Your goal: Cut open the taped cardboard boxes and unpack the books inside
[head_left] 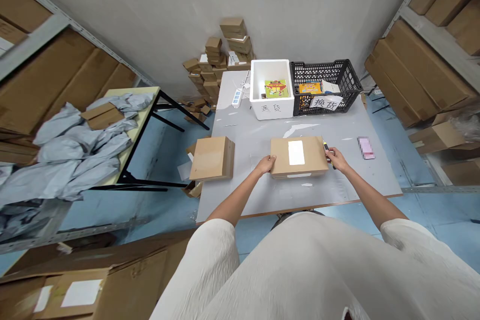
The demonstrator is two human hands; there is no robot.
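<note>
On my view, one brown rectangular cardboard box (314, 154), top closed, white label uppermost, flat on the grey worktop (352, 175); one slim black-and-yellow utility knife (326, 146), held slantwise at its right end.

Setting: parcel-handling stockroom, with bare grey wall (318, 10) and blue floor (161, 150).
Racks: metal shelving (33, 42) on both sides, loaded with large brown cartons (48, 75).
Tabletop (266, 195): packing station; labelled box (311, 152) near the front edge, box cutter (325, 147) at its right end.
Containers: white bin (257, 106) and black crate (352, 87) along the back edge, both bearing handwritten characters.
Side table (131, 150): heaped grey mailing bags (63, 155).
Carton pile (212, 90): small boxes stacked beyond the tabletop's back left corner.
</note>
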